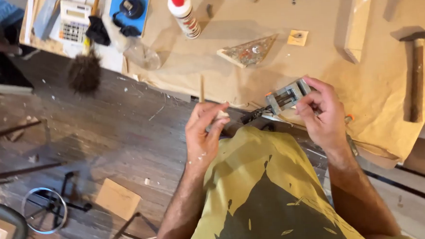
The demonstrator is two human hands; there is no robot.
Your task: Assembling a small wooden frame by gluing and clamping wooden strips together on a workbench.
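I see the right hand (pixel 321 111) pinching a small grey metal clamp (pixel 287 95) just off the paper-covered desk (pixel 375 86) edge; left hand (pixel 204 132), near the clamp, pinches a thin wooden stick (pixel 201 89).

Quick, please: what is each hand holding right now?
Left hand: closed on a thin wooden stick.
Right hand: closed on a small grey clamp.

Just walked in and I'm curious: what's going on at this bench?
A person in a yellow shirt stands at a paper-covered workbench. Their right hand holds a small grey metal clamp at the bench edge, while the left hand pinches a thin wooden stick, upright. A glue bottle, a triangular piece and a hammer lie on the bench.
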